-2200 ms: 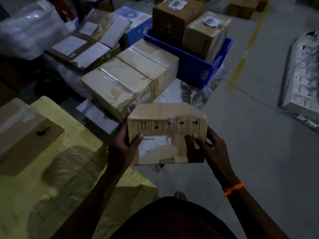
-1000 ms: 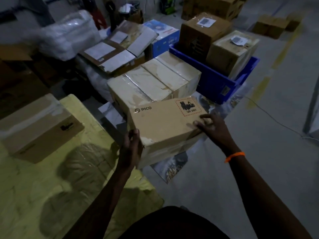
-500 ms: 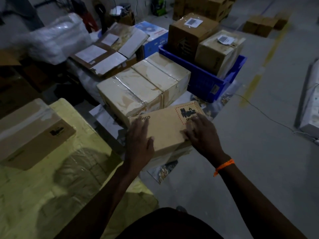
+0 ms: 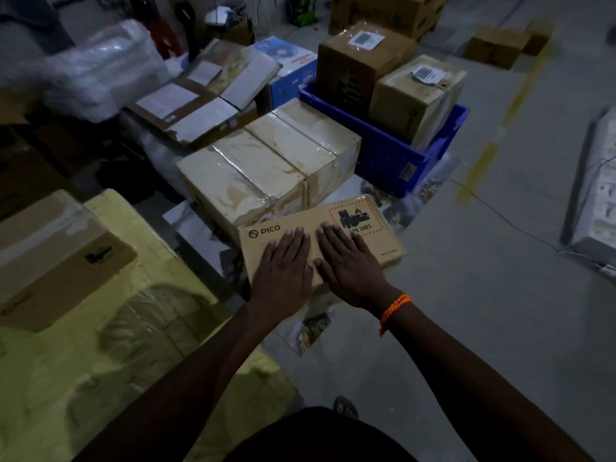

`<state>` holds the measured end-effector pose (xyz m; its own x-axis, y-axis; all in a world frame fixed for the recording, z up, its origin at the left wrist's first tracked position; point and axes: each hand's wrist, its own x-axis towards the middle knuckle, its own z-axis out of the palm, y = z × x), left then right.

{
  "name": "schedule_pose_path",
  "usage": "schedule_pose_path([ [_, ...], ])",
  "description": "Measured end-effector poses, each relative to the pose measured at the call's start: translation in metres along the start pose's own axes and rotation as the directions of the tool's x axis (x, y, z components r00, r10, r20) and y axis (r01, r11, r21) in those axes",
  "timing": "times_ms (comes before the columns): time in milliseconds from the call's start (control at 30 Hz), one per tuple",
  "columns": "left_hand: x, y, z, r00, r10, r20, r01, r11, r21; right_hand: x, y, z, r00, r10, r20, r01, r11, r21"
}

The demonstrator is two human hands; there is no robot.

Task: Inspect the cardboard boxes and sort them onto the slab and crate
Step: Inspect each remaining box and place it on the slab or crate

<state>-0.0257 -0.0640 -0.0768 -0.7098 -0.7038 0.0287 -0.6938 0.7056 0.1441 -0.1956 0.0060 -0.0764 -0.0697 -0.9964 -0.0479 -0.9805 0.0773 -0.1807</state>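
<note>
A flat cardboard box (image 4: 373, 251) printed with PICO and a red-framed UN 3481 label lies on the marble slab (image 4: 410, 211), in front of three taped boxes (image 4: 266, 168) set side by side. My left hand (image 4: 283, 265) and my right hand (image 4: 346, 261) both lie flat on its top, fingers straight. Behind the row stands a blue crate (image 4: 386, 155) holding two brown boxes (image 4: 413, 95), each with a white label.
At my left a yellow wrapped bundle (image 4: 110, 345) carries a brown box (image 4: 50, 255). Flattened cartons (image 4: 200, 98) and a plastic-wrapped parcel (image 4: 100, 68) lie behind. A thin cable (image 4: 500, 215) crosses the grey floor, and white items (image 4: 600, 195) sit at the right.
The box was held upright in both hands, then turned flat and lowered onto the slab in front of the taped boxes. Both hands now rest flat on its top.
</note>
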Motion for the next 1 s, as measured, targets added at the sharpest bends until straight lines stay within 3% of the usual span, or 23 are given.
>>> schedule_pose_path([
  [167, -0.002, -0.007, 0.000, 1.000, 0.007, 0.001, -0.007, 1.000, -0.013, -0.002, 0.015, -0.012, 0.997, -0.033, 0.074, 0.033, 0.999, 0.001],
  [333, -0.013, -0.034, 0.003, 0.997, -0.045, -0.055, 0.043, 0.998, -0.041, -0.004, 0.053, -0.023, 0.988, 0.138, 0.063, -0.139, 0.990, 0.000],
  [567, -0.016, -0.036, 0.006, 0.992, -0.050, -0.113, 0.044, 0.998, -0.056, -0.003, 0.058, -0.018, 0.988, 0.150, 0.036, -0.150, 0.989, -0.016],
  [733, -0.017, -0.036, 0.003, 0.996, -0.053, -0.072, 0.047, 0.995, -0.086, -0.007, 0.053, -0.026, 0.986, 0.160, 0.053, -0.162, 0.986, 0.028],
  [800, -0.019, -0.030, -0.004, 0.987, -0.143, -0.074, 0.132, 0.982, -0.132, -0.003, 0.055, -0.029, 0.977, 0.208, 0.041, -0.211, 0.970, 0.124],
  [867, -0.019, -0.021, -0.019, 0.930, -0.369, -0.004, 0.348, 0.881, -0.321, 0.006, 0.066, -0.032, 0.951, 0.309, -0.002, -0.293, 0.904, 0.310],
  [900, -0.018, -0.018, -0.028, 0.879, -0.470, 0.079, 0.452, 0.769, -0.452, 0.012, 0.080, -0.025, 0.933, 0.360, 0.001, -0.332, 0.857, 0.394],
  [1000, -0.012, -0.018, -0.045, 0.796, -0.557, 0.239, 0.541, 0.476, -0.694, 0.009, 0.083, -0.033, 0.914, 0.404, 0.030, -0.340, 0.726, 0.598],
])
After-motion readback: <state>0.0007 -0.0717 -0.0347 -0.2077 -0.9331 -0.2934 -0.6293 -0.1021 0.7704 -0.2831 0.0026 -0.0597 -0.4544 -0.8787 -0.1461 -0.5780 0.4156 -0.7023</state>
